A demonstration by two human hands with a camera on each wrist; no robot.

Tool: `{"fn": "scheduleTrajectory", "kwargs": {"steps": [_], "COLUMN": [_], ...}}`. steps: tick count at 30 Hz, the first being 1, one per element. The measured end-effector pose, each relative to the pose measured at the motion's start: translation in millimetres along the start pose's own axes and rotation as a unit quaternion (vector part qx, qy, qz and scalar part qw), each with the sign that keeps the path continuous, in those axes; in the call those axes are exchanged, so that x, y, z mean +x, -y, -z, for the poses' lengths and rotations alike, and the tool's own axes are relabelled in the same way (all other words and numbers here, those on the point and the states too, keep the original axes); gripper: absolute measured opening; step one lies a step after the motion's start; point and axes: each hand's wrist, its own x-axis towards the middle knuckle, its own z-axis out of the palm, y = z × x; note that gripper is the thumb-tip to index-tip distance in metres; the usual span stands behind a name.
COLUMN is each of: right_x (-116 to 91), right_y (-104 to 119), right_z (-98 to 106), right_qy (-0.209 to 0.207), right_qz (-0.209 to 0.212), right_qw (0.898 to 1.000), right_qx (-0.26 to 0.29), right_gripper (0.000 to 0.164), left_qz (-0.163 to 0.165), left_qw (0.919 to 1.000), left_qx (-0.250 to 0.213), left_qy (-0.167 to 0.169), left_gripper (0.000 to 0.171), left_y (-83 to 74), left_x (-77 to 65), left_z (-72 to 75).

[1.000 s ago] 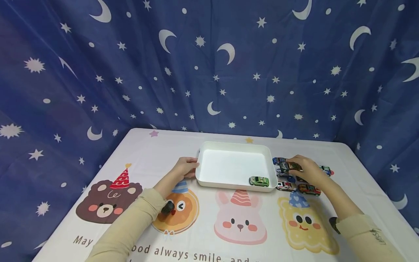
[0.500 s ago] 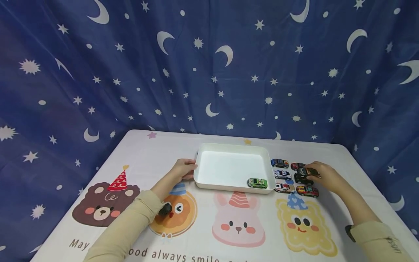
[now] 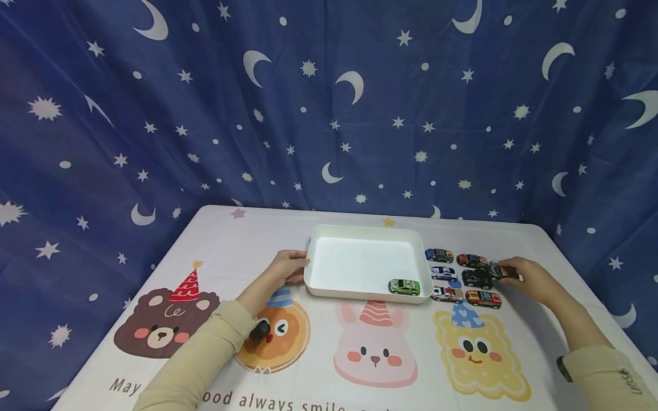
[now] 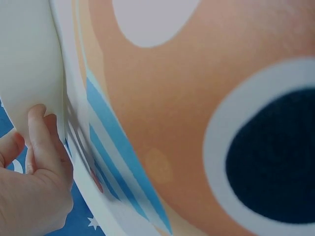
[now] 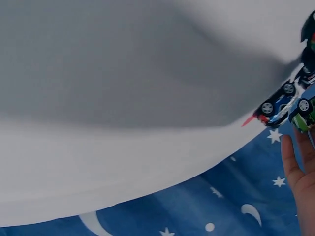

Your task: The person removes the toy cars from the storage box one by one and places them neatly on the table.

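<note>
In the head view my left hand (image 3: 288, 267) grips the left end of the white tray (image 3: 360, 230). Its thumb and fingers pinch the rim, as the left wrist view also shows, with the hand (image 4: 42, 182) at the tray's corner (image 4: 32, 64). A green toy car (image 3: 404, 287) lies in the tray's front right corner. My right hand (image 3: 534, 281) pinches a dark toy car (image 3: 506, 272) beside a black toy car (image 3: 477, 278). In the right wrist view the fingers meet a green-and-black toy car (image 5: 301, 118); a blue-and-white toy car (image 5: 278, 104) is near it.
Right of the tray stand several other toy cars, among them a blue one (image 3: 439, 255), a white one (image 3: 447, 294), and a red-and-yellow one (image 3: 483, 299). The printed tablecloth (image 3: 308, 354) covers the table. Behind it hangs a blue curtain (image 3: 288, 142).
My right hand has moved right with the dark toy car, from over the cars by the tray to the group's right side. The left hand stays on the tray.
</note>
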Motion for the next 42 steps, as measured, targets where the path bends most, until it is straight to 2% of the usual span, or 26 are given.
{"fn": "scheduleTrajectory", "kwargs": {"steps": [11, 23, 28, 35, 42], "right_x": [-2.7, -1.9, -1.5, 2.9, 8.4], "right_y": [-8.3, -8.5, -1.5, 16.1, 27.0], "right_z": [-5.7, -11.6, -8.5, -1.9, -2.8], "right_qy": [0.037, 0.033, 0.026, 0.020, 0.011], "right_qz": [-0.007, 0.018, 0.004, 0.012, 0.019], "right_qw": [0.998, 0.996, 0.997, 0.997, 0.999], "right_qx": [-0.048, -0.075, -0.066, -0.068, -0.044], "right_gripper": [0.028, 0.024, 0.021, 0.027, 0.028], "left_qz": [0.003, 0.011, 0.008, 0.004, -0.002], "left_qw": [1.0000, 0.9999, 0.9999, 0.9999, 0.9999], "left_qx": [0.002, 0.005, 0.003, -0.001, 0.005], "left_qy": [-0.001, -0.006, -0.009, -0.010, -0.014], "left_gripper": [0.037, 0.038, 0.037, 0.037, 0.037], "left_y": [0.7, 1.0, 1.7, 1.4, 1.5], "left_x": [1.0, -0.2, -0.8, -1.8, -1.6], "left_z": [-0.5, -2.8, -3.1, -3.3, -3.9]}}
